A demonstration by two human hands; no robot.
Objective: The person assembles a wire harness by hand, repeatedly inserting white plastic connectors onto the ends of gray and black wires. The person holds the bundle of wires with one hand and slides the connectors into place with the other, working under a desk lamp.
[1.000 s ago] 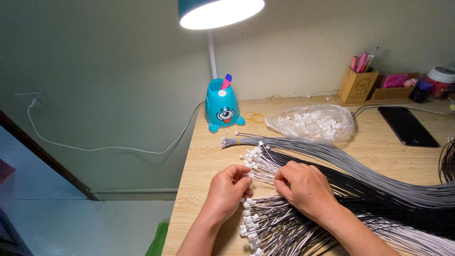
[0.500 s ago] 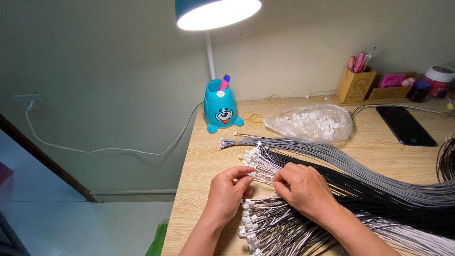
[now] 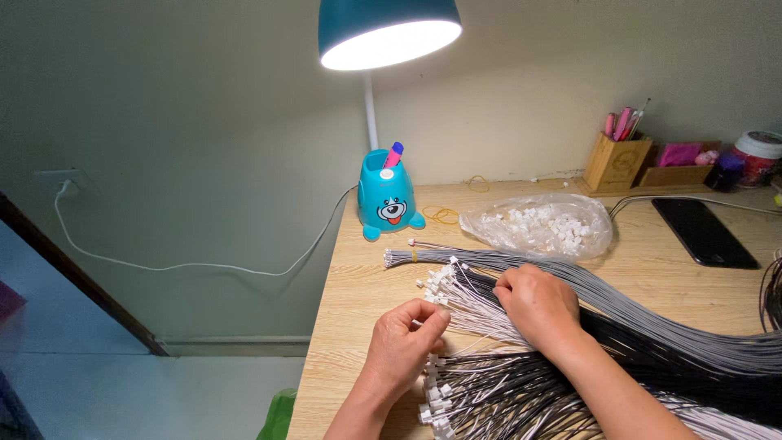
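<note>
Two hands sorting thin wires on a wooden desk

The left hand (image 3: 403, 346), knuckles up and curled closed, pinches a white wire (image 3: 468, 346) near its end. The right hand (image 3: 538, 305) rests palm-down, fingers bent, pressing the fanned wire bundle (image 3: 652, 334) beside a bag of white connectors (image 3: 542, 228) under the lamp (image 3: 387, 33).

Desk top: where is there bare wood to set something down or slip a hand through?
Bare wood lies left of the left hand along the desk edge, between the blue pen holder and the wire bundles, and between the plastic bag of connectors and the black phone. Around the right hand it is crowded with wires.
</note>
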